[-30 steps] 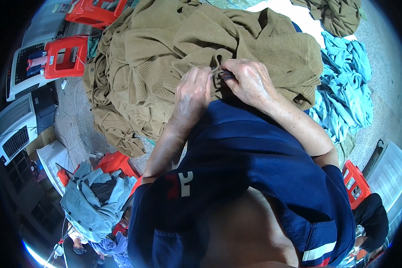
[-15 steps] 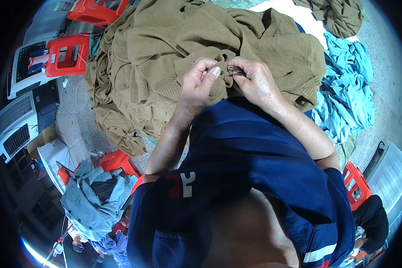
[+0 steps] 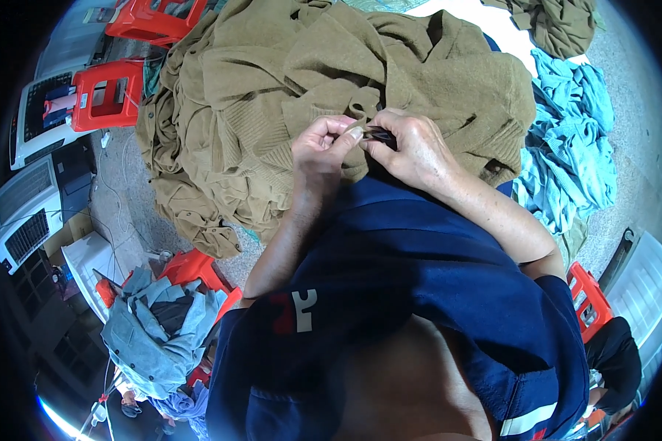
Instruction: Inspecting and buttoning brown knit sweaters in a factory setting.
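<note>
A large heap of olive-brown knitted garments (image 3: 265, 81) lies in front of me, spilling over my lap. My left hand (image 3: 321, 147) pinches the edge of one brown knit garment (image 3: 359, 110) between thumb and fingers. Close against it, my right hand (image 3: 412, 147) is closed round small dark snips (image 3: 379, 134), whose blades point left at the pinched edge. The fingertips of both hands nearly meet. My right palm and fingers hide most of the snips' body.
Light-blue garments (image 3: 570, 147) are piled at the right, and a brown pile (image 3: 563, 29) lies beyond. Red stools (image 3: 107, 94) and white air coolers (image 3: 33, 213) stand at the left. Grey-blue jackets (image 3: 151, 331) cover a stool at lower left. Other people sit at the lower edges.
Both hands have come slightly nearer to me, and my right hand has turned so the dark snips show more. Their blades now reach the edge pinched by my left hand.
</note>
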Demonstrator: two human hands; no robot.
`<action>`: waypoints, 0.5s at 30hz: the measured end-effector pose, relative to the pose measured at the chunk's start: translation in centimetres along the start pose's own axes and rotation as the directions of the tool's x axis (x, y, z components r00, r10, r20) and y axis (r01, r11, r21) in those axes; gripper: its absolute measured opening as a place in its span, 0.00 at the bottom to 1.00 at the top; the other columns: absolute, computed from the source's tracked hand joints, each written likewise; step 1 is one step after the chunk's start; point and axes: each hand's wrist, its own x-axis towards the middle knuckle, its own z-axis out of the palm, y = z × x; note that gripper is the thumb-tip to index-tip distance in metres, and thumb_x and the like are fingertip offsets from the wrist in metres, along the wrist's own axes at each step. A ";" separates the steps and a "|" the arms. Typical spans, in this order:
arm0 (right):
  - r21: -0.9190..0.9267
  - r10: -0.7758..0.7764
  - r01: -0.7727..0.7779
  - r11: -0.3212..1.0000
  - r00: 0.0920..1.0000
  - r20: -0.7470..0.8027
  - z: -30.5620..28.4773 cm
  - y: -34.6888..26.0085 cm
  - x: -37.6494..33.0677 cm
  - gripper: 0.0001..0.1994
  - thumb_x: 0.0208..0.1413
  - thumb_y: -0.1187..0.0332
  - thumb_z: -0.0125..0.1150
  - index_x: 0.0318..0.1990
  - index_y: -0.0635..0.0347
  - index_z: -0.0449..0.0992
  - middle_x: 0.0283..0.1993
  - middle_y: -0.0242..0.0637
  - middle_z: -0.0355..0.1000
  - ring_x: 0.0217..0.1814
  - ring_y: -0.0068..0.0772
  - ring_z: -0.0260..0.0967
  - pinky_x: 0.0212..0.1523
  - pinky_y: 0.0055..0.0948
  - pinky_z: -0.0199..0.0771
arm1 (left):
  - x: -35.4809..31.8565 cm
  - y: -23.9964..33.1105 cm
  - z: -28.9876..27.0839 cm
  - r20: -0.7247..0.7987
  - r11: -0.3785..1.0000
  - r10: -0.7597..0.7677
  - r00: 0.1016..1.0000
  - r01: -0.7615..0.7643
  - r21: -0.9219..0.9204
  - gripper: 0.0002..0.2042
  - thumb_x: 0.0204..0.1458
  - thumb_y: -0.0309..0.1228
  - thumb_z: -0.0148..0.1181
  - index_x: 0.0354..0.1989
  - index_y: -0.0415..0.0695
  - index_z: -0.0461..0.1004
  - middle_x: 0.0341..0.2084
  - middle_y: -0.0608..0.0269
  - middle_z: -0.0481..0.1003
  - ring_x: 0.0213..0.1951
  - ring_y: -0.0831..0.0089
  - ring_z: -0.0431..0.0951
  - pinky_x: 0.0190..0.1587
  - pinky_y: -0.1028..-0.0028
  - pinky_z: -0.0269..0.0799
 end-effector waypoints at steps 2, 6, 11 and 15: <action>-0.011 0.015 -0.015 1.000 1.000 -0.010 0.0 -0.3 0.0 0.10 0.47 0.67 0.61 0.32 0.66 0.75 0.31 0.51 0.74 0.34 0.53 0.74 0.36 0.45 0.74 | -0.3 -0.1 0.2 -0.039 0.984 0.114 0.993 -0.107 0.144 0.01 0.51 0.18 0.59 0.30 0.33 0.74 0.37 0.55 0.75 0.39 0.75 0.75 0.44 0.77 0.70; 0.006 0.008 -0.007 1.000 0.999 -0.053 0.2 -0.1 0.0 0.10 0.44 0.66 0.60 0.30 0.66 0.74 0.27 0.51 0.74 0.31 0.55 0.74 0.35 0.47 0.73 | -0.5 -0.7 0.3 -0.062 0.977 0.160 0.985 -0.149 0.155 0.01 0.49 0.17 0.60 0.28 0.34 0.75 0.35 0.54 0.76 0.38 0.75 0.75 0.43 0.77 0.71; -0.133 -0.004 0.000 0.991 1.000 -0.027 0.8 0.1 -0.3 0.09 0.42 0.68 0.61 0.28 0.65 0.74 0.26 0.52 0.73 0.30 0.54 0.74 0.33 0.46 0.73 | -1.0 -1.0 0.2 -0.060 0.996 -0.010 0.998 0.015 0.084 0.01 0.50 0.19 0.60 0.29 0.33 0.75 0.36 0.55 0.77 0.34 0.79 0.76 0.38 0.80 0.71; -0.226 -0.124 0.122 0.966 0.992 0.003 1.2 0.5 -0.7 0.08 0.41 0.70 0.62 0.28 0.65 0.74 0.26 0.50 0.73 0.31 0.51 0.74 0.33 0.44 0.74 | -1.4 -1.1 -0.7 -0.004 0.948 0.010 1.000 -0.008 0.319 0.03 0.51 0.21 0.60 0.30 0.32 0.75 0.32 0.58 0.78 0.31 0.82 0.75 0.35 0.82 0.71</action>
